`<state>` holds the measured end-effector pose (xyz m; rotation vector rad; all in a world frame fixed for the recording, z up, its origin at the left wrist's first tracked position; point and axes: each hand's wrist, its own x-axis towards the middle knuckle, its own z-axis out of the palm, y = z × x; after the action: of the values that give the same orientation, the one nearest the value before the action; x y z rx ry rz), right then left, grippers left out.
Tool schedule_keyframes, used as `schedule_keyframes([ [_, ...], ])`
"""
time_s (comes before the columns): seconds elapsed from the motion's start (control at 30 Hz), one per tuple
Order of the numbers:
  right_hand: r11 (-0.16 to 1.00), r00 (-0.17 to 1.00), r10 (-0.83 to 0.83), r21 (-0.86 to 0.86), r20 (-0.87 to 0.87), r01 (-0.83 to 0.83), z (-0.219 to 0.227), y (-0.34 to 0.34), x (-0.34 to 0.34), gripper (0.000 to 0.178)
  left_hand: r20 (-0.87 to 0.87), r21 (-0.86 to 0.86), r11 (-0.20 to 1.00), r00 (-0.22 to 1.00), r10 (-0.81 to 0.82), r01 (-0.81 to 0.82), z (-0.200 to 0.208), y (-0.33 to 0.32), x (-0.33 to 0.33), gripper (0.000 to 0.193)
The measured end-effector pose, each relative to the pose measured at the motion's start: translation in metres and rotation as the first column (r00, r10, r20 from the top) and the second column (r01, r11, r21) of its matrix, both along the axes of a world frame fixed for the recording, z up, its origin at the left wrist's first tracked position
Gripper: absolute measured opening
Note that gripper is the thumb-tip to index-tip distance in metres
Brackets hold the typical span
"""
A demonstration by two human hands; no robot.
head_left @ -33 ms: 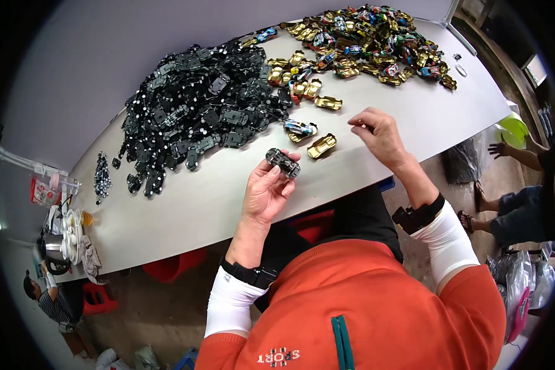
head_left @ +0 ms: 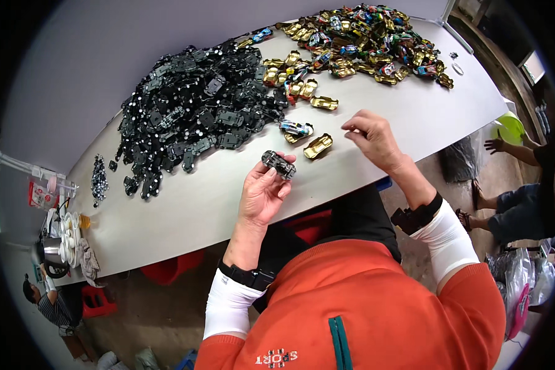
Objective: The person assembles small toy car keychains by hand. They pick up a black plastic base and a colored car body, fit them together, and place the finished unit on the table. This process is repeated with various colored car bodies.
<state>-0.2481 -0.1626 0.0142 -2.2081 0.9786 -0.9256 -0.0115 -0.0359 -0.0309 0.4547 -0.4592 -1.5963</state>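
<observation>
Holding dark plastic toy-car chassis (head_left: 279,164) in left hand (head_left: 262,196), grip clamped on it, above tabletop (head_left: 228,203) near front edge. Right hand (head_left: 372,137) hovers empty, fingers loosely apart, beside gold metal car shell (head_left: 318,147). Step judged: joining shell to chassis; next calls for picking shell.

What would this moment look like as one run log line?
left hand: holds black toy car chassis | right hand: raised, pinched, above table | nearest: gold car shell
</observation>
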Motion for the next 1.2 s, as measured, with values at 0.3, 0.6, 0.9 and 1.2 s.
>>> schedule_keyframes([
  [0.3,0.911,0.884,0.216,-0.239,-0.414,-0.335,-0.018,-0.009,0.028,0.01,0.068,0.013,0.999,0.997,0.041,-0.042,0.002,0.01,-0.003,0.025],
  [0.6,0.496,0.902,0.198,0.755,0.384,-0.43,0.012,0.01,0.028,0.014,0.062,-0.036,0.999,0.998,0.022,-0.02,0.011,-0.003,-0.02,0.027],
  [0.9,0.574,0.926,0.188,0.728,0.328,-0.375,0.006,0.018,0.03,0.024,-0.031,-0.001,1.0,0.999,-0.024,0.024,0.001,-0.019,-0.028,0.021],
  [1.2,0.954,0.967,0.224,0.178,0.121,-0.243,0.005,0.029,0.035,0.027,-0.059,-0.054,0.993,0.993,-0.104,0.101,0.001,-0.013,-0.029,0.028],
])
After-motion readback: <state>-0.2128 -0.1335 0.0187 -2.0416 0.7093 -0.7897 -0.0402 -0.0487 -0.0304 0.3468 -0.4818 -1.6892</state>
